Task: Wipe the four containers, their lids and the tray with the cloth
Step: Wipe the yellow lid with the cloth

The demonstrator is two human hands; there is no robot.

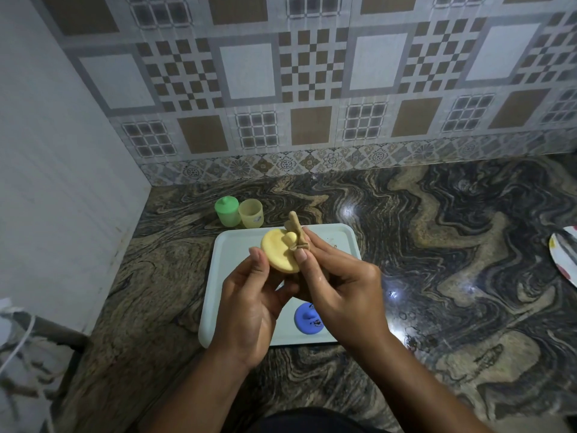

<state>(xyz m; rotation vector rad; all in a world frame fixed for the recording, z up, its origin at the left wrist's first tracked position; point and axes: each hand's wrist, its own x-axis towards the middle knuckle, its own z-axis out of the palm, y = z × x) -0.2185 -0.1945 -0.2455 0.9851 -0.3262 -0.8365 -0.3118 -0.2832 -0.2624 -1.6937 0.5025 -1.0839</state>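
Note:
My left hand point(249, 295) holds a yellow lid point(278, 251) with a round knob, tilted up above the white tray point(231, 245). Against the lid, beside its knob, my right hand point(337, 285) pinches a small tan cloth point(296, 229), whose end sticks up. A blue lid point(307, 318) with dark specks on it lies on the tray near its front edge, partly hidden by my right hand. Behind the tray, on the counter, stand a green container point(227, 211) with its lid on and an open yellow container point(250, 213). No other containers are in view.
The marble counter point(437, 245) runs to the right, with a patterned plate point(565, 254) at the right edge. A tiled wall stands behind and a white wall at the left. A white cord and cloth lie at the lower left.

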